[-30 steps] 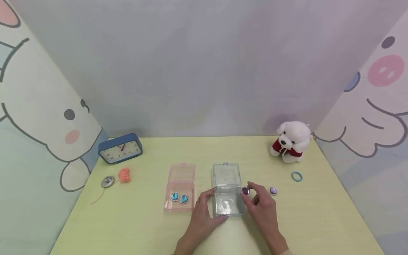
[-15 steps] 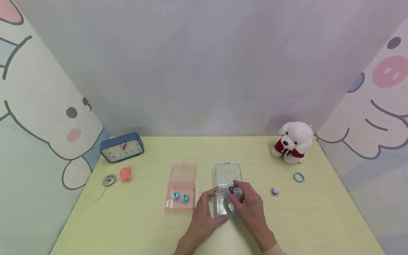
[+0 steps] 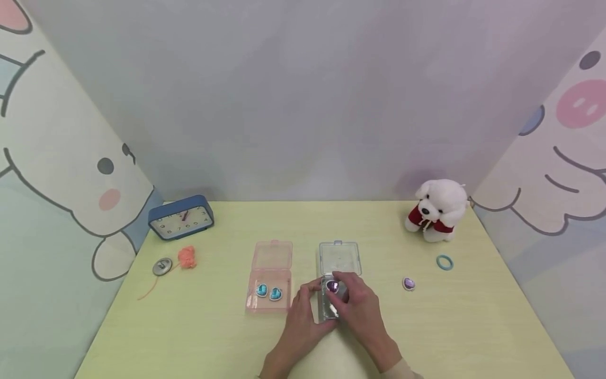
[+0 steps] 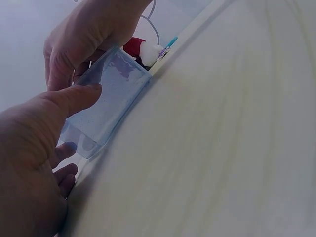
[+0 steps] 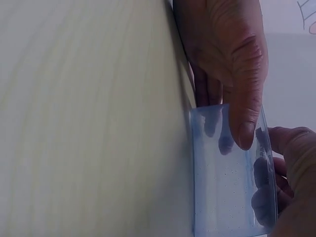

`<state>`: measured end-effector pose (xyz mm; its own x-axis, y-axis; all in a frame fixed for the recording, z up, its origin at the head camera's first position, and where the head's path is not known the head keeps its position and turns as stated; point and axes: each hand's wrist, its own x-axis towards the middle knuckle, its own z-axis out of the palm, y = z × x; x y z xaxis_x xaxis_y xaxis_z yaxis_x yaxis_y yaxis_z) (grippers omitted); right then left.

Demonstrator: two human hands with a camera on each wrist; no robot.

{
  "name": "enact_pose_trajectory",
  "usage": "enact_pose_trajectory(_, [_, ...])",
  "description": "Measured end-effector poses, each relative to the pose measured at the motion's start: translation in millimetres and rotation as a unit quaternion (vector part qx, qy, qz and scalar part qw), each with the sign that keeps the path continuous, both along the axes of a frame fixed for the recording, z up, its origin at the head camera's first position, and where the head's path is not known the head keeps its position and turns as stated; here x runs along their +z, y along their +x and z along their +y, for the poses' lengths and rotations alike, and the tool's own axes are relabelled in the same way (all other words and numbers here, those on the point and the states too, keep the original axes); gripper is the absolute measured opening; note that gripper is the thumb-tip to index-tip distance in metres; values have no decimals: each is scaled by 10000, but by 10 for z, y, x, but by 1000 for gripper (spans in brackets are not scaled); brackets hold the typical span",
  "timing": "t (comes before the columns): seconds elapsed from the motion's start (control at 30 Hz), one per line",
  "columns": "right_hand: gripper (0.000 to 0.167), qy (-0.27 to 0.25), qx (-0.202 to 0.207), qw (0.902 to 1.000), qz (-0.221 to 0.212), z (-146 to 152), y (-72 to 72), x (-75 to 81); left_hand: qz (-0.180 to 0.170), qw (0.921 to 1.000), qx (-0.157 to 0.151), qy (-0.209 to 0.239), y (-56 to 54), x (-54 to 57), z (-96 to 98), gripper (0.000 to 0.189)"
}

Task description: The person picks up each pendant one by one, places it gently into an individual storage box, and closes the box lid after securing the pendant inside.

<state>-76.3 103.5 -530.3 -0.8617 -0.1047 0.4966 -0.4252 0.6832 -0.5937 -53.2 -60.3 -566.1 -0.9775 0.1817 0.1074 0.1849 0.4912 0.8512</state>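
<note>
My left hand (image 3: 302, 322) grips a small clear bluish plastic box (image 3: 330, 311), with its lid (image 3: 339, 257) laid back. In the left wrist view the left thumb (image 4: 81, 98) presses on the front wall of the box (image 4: 111, 101). My right hand (image 3: 362, 310) pinches a dark purple gem (image 3: 332, 286) with a pale rim, over the rear left part of the box. The right hand covers the right side of the box. From the right wrist view, the gem is hidden and the right hand (image 5: 298, 168) shows at the far side of the box.
Left of the hands stands an open pink box (image 3: 254, 305) with two blue gems (image 3: 269, 292). A light purple gem (image 3: 408, 284) and a blue ring (image 3: 444, 262) lie right. Farther out are a plush dog (image 3: 437, 210), a clock (image 3: 182, 218), orange yarn (image 3: 187, 257) and a silver disc (image 3: 162, 266).
My right hand has carried the dark purple gem leftward, from the right edge of the clear box to over its left part. The left hand has stayed on the box.
</note>
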Motion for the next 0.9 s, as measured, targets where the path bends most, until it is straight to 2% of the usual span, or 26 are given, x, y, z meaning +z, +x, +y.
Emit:
enact_pose_trajectory(0.3, [48,301,-52,9994,-168,-12,6,-42,97,9998,66,-142,-3,0,6,78])
enact_pose_trajectory(0.9, [50,525,-90,9986,-3,5,7,-50,149,9998,70,-118,-10,5,22,76])
